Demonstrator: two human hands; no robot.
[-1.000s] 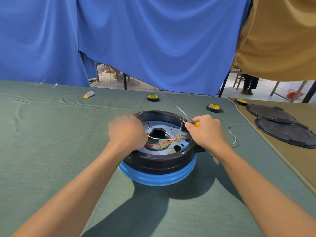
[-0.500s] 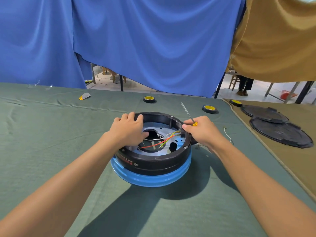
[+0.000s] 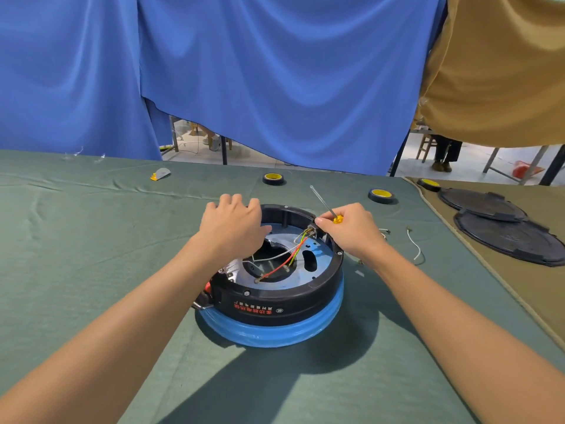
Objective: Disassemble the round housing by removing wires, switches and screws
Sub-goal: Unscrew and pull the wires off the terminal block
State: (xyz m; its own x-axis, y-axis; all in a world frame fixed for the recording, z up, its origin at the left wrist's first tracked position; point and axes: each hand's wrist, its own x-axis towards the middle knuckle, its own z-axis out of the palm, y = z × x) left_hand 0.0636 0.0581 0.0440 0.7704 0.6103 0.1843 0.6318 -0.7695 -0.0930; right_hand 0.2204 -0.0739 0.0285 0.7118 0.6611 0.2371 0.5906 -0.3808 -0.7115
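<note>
The round housing [image 3: 284,304] is a black ring on a blue base with a metal plate inside, standing mid-table. Red, white and yellow-green wires [image 3: 286,260] run across its central hole to a small black block at the right rim. My left hand [image 3: 230,228] lies over the far left rim with fingers spread and relaxed. My right hand [image 3: 351,231] grips a screwdriver [image 3: 324,203] with a yellow handle, shaft pointing up and away, while its thumb and finger touch the block at the right rim.
Three rolls of black tape with yellow cores [image 3: 273,178] [image 3: 380,195] [image 3: 429,184] sit at the back. A loose white wire [image 3: 414,246] lies right of the housing. Two black round covers [image 3: 507,237] rest on the tan cloth at right. A small grey-yellow piece [image 3: 160,173] lies far left.
The housing has turned, so its printed label now faces me. My left hand moved from inside the ring to the far left rim and opened its fingers. My right hand stayed at the right rim.
</note>
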